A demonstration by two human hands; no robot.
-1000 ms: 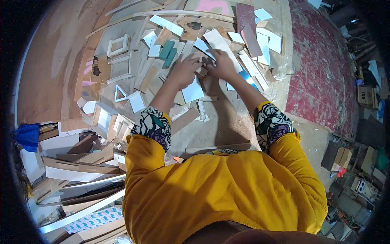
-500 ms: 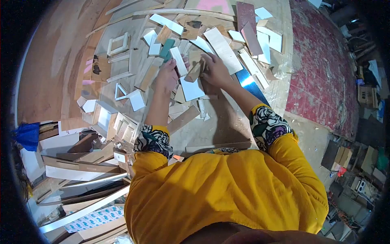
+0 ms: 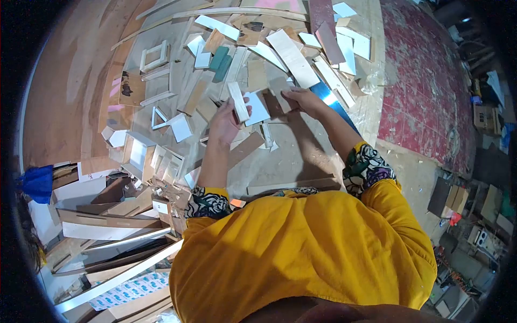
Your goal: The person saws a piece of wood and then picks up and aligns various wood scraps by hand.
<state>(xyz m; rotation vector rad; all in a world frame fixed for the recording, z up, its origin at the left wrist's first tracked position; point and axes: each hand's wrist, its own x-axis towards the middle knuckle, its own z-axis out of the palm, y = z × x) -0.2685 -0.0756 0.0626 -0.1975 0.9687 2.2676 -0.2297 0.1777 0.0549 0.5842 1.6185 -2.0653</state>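
My left hand (image 3: 226, 123) is closed on a narrow white-faced wood strip (image 3: 238, 102), which stands tilted in its fingers. To the right, my right hand (image 3: 304, 100) grips the edge of a brown wood piece (image 3: 281, 101). A white square board (image 3: 258, 109) lies between the two hands, partly covered by the pieces. Just above it is a tan wood block (image 3: 257, 74). Green blocks (image 3: 219, 63) rest above my left hand.
A blue-lit saw blade (image 3: 333, 102) lies right of my right hand, under a long pale board (image 3: 292, 58). Small wooden frames (image 3: 155, 57) stand at the left. Stacked offcuts (image 3: 107, 220) fill the lower left. A red patterned sheet (image 3: 425, 91) covers the right side.
Both hands have moved down toward my body, the left with the white strip. The brown piece in my right hand has moved right and down and is turned differently.
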